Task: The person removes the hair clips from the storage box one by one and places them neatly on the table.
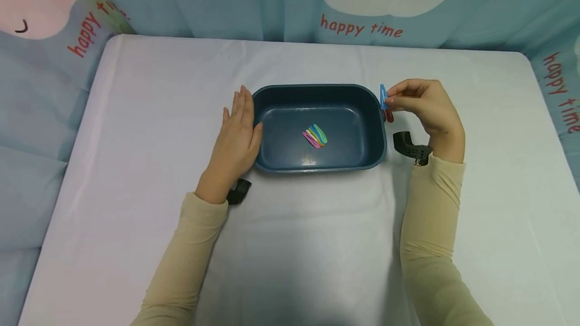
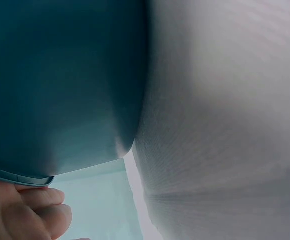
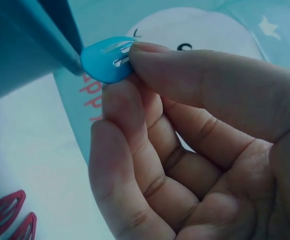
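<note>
A dark blue-green plastic basin stands on the white table. Against its left rim rests my left hand, fingers straight; in the left wrist view some fingertips show beside the rim. My right hand pinches a blue snap hair clip between thumb and fingers, just outside the basin's right rim. Several hair clips in pink, yellow, blue and green lie together on the basin floor. Two red hair clips lie on the table by the basin's right side, below the right hand.
White cloth covers the table. A light blue curtain with cartoon prints and red lettering hangs along the back and sides. Black wrist-worn devices sit at both wrists, near the basin's lower corners.
</note>
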A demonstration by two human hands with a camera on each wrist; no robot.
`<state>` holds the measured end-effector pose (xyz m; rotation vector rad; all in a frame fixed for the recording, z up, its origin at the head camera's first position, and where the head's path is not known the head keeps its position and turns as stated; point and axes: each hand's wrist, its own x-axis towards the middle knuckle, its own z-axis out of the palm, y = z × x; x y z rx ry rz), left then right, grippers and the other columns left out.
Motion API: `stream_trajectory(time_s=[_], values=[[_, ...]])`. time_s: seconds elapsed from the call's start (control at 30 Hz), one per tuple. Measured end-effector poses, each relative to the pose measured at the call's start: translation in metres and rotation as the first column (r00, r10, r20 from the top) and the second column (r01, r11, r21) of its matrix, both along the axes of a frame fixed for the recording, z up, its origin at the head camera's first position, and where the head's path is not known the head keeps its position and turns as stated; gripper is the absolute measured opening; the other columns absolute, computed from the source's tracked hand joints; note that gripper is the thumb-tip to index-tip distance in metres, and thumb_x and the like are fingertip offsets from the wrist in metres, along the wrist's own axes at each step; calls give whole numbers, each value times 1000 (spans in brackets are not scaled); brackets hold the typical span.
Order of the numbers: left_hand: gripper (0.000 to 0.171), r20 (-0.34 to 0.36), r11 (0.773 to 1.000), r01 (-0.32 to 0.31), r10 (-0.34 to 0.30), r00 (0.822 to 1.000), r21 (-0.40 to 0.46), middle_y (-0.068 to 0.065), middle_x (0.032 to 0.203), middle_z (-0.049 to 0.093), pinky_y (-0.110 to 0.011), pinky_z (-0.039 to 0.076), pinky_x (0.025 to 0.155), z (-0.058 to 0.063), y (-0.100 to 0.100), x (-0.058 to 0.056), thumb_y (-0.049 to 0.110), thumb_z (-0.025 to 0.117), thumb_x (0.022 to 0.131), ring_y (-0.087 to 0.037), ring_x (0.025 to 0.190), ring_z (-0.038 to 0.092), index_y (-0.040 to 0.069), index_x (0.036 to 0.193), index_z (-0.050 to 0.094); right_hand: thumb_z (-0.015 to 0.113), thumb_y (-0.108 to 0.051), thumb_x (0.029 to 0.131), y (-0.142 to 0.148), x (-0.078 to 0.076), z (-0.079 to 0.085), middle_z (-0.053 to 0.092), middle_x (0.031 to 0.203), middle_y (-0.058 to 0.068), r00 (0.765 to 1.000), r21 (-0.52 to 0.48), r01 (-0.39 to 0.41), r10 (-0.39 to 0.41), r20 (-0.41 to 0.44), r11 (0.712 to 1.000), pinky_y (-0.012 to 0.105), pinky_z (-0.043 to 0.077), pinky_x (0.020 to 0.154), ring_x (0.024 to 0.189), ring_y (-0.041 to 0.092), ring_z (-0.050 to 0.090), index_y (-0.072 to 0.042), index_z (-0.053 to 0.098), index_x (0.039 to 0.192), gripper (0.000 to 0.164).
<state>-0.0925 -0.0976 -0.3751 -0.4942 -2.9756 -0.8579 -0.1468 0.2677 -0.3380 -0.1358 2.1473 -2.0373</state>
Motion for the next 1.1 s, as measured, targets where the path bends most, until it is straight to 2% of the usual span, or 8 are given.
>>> stream_trajectory(time_s=[0.33,0.63,0.83,0.97,1.1], values=[[60,-2,1000,-6,6,1000,12,-18,156,-1,-51,4,112,-1,0,2,22,31,102,-25,143,-4,-6,148,5,66,7,83,9,1,-4,69,72,4,999,47,44,-44,12,998,20,52,63,62,13,63,1,71,81,8],[60,6,1000,-9,9,1000,14,-16,156,-2,-50,3,112,1,0,3,21,33,102,-22,143,-6,-6,148,4,66,2,84,15,2,-7,69,73,1,995,154,83,-90,37,985,20,51,65,64,13,63,-1,72,83,6],[60,-4,1000,-8,8,1000,6,-19,156,1,-51,4,112,2,0,2,22,33,102,-27,143,-2,-6,148,5,67,0,85,20,2,-9,69,72,-2,990,236,114,-129,49,965,19,51,67,66,11,63,-2,73,85,6],[61,0,1000,-7,7,1000,6,-19,156,0,-51,3,112,2,0,3,22,33,102,-26,143,-3,-6,148,5,67,-3,86,25,3,-12,68,71,-6,988,288,119,-143,63,950,19,51,67,66,9,63,-3,73,86,6],[61,2,1000,-9,9,1000,12,-18,156,1,-51,4,112,1,-1,5,21,34,102,-25,143,-4,-6,148,5,67,-7,87,30,4,-18,67,71,-10,985,369,108,-150,89,923,18,49,67,67,7,62,-1,72,89,9]])
